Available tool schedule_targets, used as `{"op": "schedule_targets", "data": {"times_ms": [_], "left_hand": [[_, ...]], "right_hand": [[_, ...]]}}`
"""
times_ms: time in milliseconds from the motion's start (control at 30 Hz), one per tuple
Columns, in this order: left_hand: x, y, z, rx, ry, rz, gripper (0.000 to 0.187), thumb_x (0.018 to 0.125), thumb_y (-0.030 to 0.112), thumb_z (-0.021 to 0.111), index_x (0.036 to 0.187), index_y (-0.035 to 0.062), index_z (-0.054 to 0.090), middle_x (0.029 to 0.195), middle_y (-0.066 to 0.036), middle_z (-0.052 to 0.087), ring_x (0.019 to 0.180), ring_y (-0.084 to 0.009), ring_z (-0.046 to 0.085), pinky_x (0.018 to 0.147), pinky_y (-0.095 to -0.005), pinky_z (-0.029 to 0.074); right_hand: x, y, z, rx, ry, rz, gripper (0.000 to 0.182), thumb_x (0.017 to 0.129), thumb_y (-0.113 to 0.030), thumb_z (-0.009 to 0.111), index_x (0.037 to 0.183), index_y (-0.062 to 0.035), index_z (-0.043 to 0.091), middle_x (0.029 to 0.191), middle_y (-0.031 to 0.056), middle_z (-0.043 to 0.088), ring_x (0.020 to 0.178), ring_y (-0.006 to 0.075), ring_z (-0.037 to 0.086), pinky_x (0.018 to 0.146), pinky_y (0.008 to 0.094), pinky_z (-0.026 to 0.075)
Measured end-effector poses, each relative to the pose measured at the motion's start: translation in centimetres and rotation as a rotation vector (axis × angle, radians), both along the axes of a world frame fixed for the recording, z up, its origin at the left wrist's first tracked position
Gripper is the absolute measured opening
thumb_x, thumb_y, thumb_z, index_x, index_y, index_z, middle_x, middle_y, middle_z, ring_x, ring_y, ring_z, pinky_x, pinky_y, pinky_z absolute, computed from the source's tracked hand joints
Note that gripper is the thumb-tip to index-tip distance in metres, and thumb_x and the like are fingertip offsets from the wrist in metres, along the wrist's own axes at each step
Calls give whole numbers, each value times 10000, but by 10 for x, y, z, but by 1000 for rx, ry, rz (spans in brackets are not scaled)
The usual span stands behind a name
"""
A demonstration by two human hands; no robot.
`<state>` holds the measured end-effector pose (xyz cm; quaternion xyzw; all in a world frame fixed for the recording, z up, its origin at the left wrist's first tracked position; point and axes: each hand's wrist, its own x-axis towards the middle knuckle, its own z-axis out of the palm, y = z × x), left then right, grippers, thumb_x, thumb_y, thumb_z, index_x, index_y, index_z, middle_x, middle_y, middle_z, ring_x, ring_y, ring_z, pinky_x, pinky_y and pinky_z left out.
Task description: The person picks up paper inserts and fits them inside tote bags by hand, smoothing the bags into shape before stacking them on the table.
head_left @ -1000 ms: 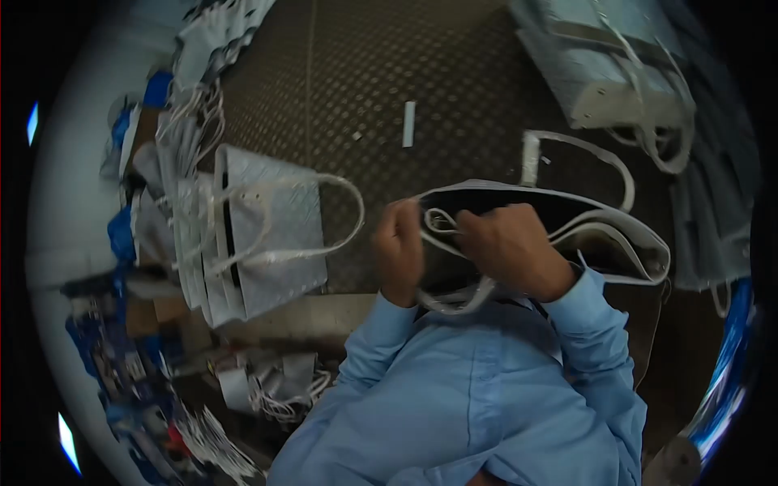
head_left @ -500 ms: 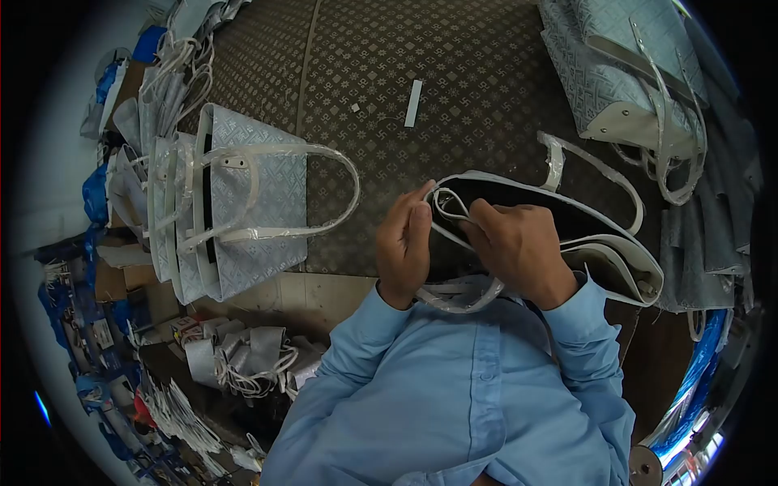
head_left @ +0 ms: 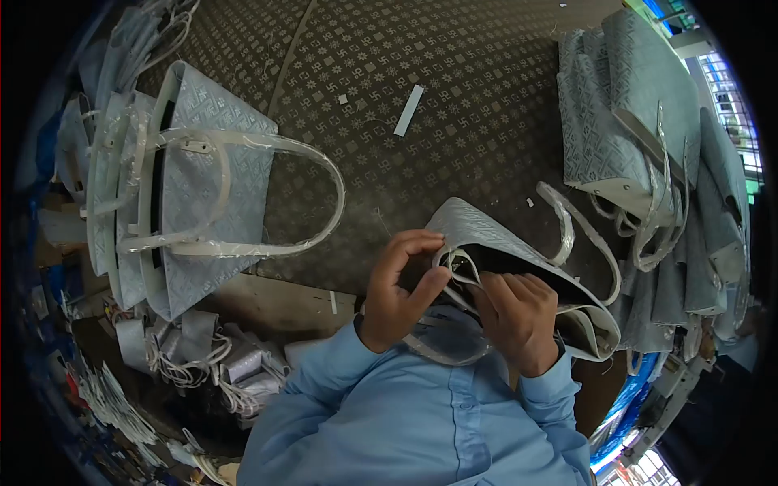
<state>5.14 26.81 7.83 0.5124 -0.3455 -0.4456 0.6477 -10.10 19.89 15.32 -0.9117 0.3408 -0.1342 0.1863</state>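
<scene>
A silver-grey patterned handbag (head_left: 496, 232) is tilted in front of my body, its dark mouth toward me. My left hand (head_left: 403, 290) grips the left end of its opening, thumb and fingers around the white edge. My right hand (head_left: 519, 318) is closed on the near rim just beside it, knuckles up. Between the hands the white edging (head_left: 459, 266) bends into a loop; small details inside it are too tiny to make out. One plastic-wrapped handle (head_left: 596, 235) stretches over the table on the far side. Another clear-wrapped handle (head_left: 448, 350) hangs against my shirt.
Several similar handbags (head_left: 215, 174) stand at the left, handles pointing right. More bags (head_left: 656, 89) are stacked at the right. On the brown patterned table cover (head_left: 348, 186) lie a pale strip (head_left: 408, 111) and small scraps. Below left are bundled grey pieces (head_left: 190, 340) with white cords.
The handbag has tipped, so more of its patterned outer side shows. Both hands stay at the same end of the rim, and my left fingers have shifted around it. The view has moved.
</scene>
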Motion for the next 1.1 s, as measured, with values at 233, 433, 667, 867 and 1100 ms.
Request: {"op": "schedule_targets", "data": {"times_ms": [233,433,667,867,1100], "left_hand": [[22,-4,-6,-56,-88,-132,354,815,184,728,1077,-9,590,1136,-162,540,1048,-255,559,887,-337,446],[31,-17,0,-100,-169,-186,365,800,183,742,1061,-24,593,1095,-174,560,1012,-266,582,854,-340,481],[28,-33,23,-102,-476,-155,231,833,146,688,952,-17,574,952,-170,594,741,-266,636,617,-327,524],[21,-35,43,-53,-760,-169,184,851,106,637,953,-41,589,847,-168,605,681,-309,624,574,-365,498],[21,-45,52,-111,-1060,-264,158,878,112,573,928,-26,630,782,-179,603,688,-357,605,580,-419,477]], "right_hand": [[7,-8,2,23,104,58,275,676,-29,720,926,20,618,695,64,589,536,188,536,499,308,391],[10,-17,5,50,119,49,327,619,-13,733,922,26,615,693,64,588,534,178,535,495,299,388],[9,-17,-1,24,51,27,281,624,-17,689,891,15,607,632,49,530,516,192,525,481,318,387],[7,-14,-5,-66,-42,9,144,693,-30,634,709,-58,493,575,57,498,495,225,518,475,338,385],[3,-10,-21,-174,-76,-61,65,765,-124,575,749,-85,526,623,81,611,553,237,617,533,333,450]]}}
